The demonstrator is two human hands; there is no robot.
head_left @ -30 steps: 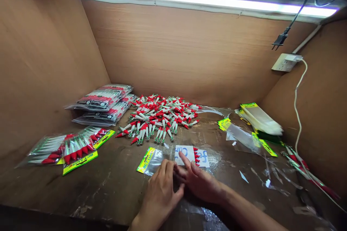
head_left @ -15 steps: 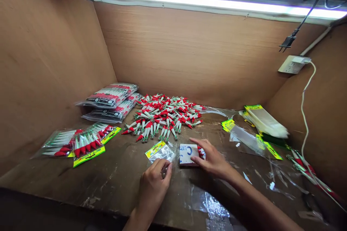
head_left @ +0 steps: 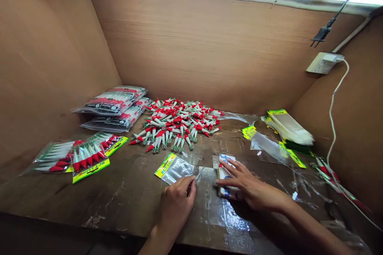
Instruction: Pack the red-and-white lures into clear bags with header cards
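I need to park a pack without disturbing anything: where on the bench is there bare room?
Widest: the front-left benchtop, between the carded lure packs and the left hand, barring scuffs. A smaller gap lies between the loose squid-jig pile and the right hand. Crowded: back centre, and the right side with BCT LURE bags, plastic scraps and white cord.

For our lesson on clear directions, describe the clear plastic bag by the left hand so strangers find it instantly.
On the brown tabletop, find the heap of red-and-white, spindle-shaped lures. Just in front lies a flat, clear plastic bag with a yellow header, by the left hand. Unlike the clear, yellow-headed packets to its left, it shows no lures inside.
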